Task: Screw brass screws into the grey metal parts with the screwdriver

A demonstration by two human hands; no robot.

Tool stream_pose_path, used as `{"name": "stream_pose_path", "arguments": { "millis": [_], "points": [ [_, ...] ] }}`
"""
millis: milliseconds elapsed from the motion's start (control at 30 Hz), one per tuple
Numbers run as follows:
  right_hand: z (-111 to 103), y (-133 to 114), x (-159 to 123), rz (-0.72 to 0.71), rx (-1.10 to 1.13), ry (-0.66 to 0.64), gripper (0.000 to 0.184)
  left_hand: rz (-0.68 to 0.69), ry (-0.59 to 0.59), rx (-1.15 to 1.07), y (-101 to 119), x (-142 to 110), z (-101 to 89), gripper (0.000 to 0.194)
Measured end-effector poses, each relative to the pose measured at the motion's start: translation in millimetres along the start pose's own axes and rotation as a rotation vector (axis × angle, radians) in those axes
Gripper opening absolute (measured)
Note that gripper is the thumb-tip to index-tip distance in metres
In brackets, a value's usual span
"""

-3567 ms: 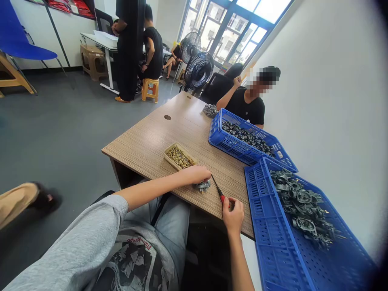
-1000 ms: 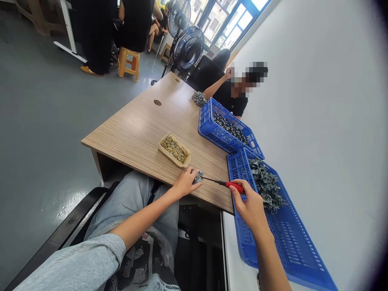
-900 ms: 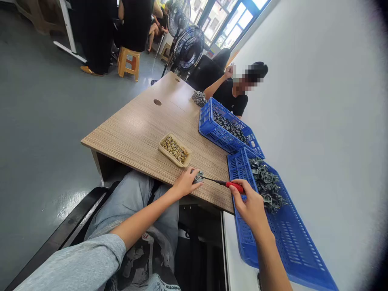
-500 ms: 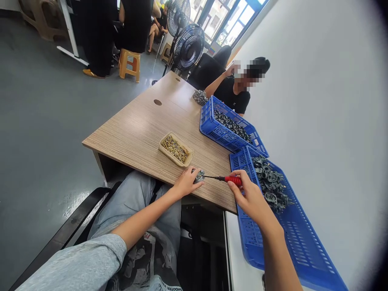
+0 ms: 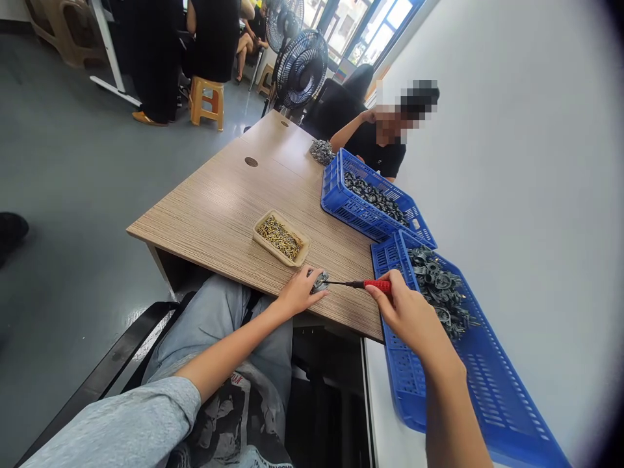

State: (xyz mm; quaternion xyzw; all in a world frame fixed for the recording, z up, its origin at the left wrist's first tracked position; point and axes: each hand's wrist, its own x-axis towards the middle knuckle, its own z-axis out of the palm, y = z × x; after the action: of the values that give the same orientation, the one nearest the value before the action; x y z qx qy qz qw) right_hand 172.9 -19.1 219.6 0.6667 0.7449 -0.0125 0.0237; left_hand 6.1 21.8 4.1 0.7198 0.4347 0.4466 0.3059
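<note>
My left hand (image 5: 298,292) grips a small grey die-cast metal part (image 5: 320,282) at the table's near edge, with much of it hidden by my fingers. My right hand (image 5: 407,302) is closed around a red-handled screwdriver (image 5: 376,285). Its thin shaft runs left, and the tip reaches the metal part. Just above my left hand sits a beige tray (image 5: 273,252) full of brass screws (image 5: 280,238).
A blue plastic crate (image 5: 487,390) of grey metal parts lies right of my right hand, and another (image 5: 351,211) stands beyond it. A seated co-worker (image 5: 375,146) is at the far table end, near a small metal pile (image 5: 322,152). Beyond stands a black fan (image 5: 301,69).
Since the oldest frame, my right hand has brought the screwdriver round so its tip meets the metal part. Over the last second, the view has tilted slightly and the hands have barely moved.
</note>
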Motion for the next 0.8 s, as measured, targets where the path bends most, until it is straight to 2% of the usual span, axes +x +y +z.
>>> {"name": "stream_pose_path", "arguments": {
  "millis": [67, 233, 400, 567, 733, 800],
  "points": [
    [-0.6, -0.2, -1.6, 0.008, -0.015, -0.012, 0.034, -0.002, -0.002, 0.007, -0.4, 0.3, 0.7, 0.056],
    [-5.1, -1.5, -3.8, -0.173, 0.181, -0.073, 0.031, -0.007, -0.006, 0.014, -0.7, 0.7, 1.2, 0.056],
    [-5.3, -3.2, -1.1, -0.01, -0.067, -0.017, 0.033, 0.002, 0.0, 0.012, 0.2, 0.8, 0.5, 0.057],
    [-6.6, -1.1, 1.3, -0.199, 0.182, -0.07, 0.028, 0.002, -0.006, 0.008, -0.3, 0.8, 0.9, 0.056],
    [-5.8, -2.1, 3.7, -0.034, -0.063, 0.007, 0.033, -0.008, -0.009, 0.009, 0.0, 0.7, 0.6, 0.056],
    [-6.2, -1.8, 3.3, -0.076, -0.015, -0.002, 0.033, -0.007, -0.012, 0.009, 0.2, 0.7, 0.4, 0.056]
  ]
}}
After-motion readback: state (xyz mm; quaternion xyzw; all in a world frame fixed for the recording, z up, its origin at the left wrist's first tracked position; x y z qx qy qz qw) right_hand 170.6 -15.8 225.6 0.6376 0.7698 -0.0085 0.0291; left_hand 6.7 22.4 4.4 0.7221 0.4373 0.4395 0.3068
